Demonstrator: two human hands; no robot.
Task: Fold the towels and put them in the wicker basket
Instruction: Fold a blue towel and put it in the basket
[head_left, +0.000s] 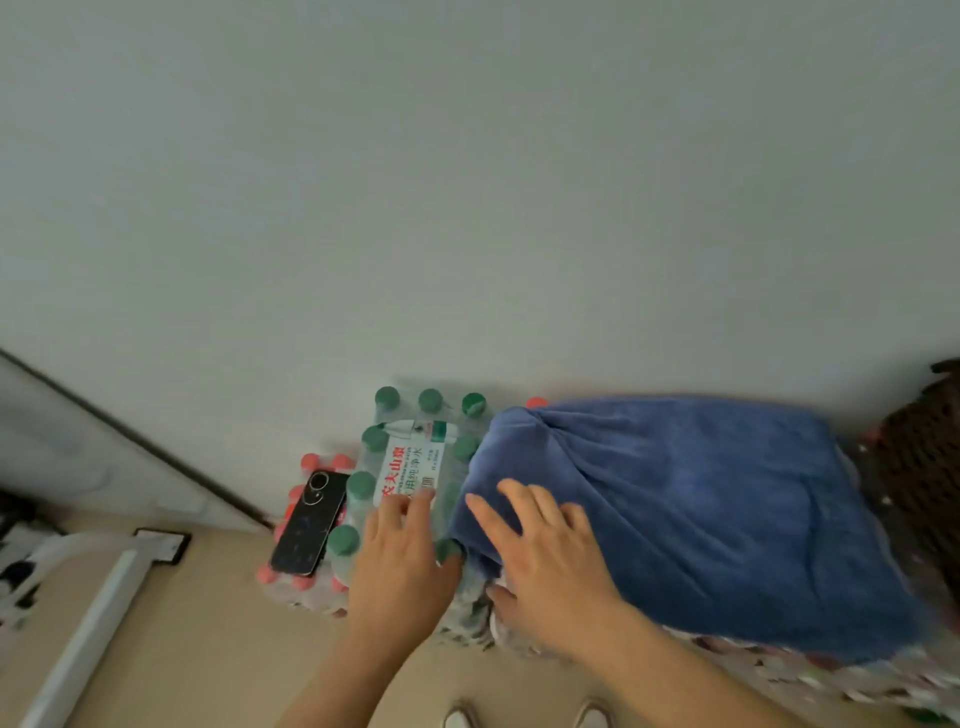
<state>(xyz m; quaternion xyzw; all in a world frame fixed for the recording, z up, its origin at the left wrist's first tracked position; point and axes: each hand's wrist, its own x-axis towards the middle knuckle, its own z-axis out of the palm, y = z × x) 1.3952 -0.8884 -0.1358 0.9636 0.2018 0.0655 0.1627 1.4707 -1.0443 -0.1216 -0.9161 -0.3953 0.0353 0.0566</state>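
Observation:
A blue towel (701, 504) lies spread and rumpled over packs of bottles, its left end bunched. My right hand (545, 556) rests flat on the towel's left end with its fingers straight. My left hand (402, 551) lies beside it, fingers extended over the green-capped water bottle pack (410, 457), just left of the towel's edge. A dark woven basket (924, 467) shows partly at the right edge of the view.
A black phone (310, 522) lies on a red-capped bottle pack (324, 462) at the left. A white wall fills the upper view. A white pole (93, 629) lies on the beige floor. A floral cloth (831, 675) shows under the towel.

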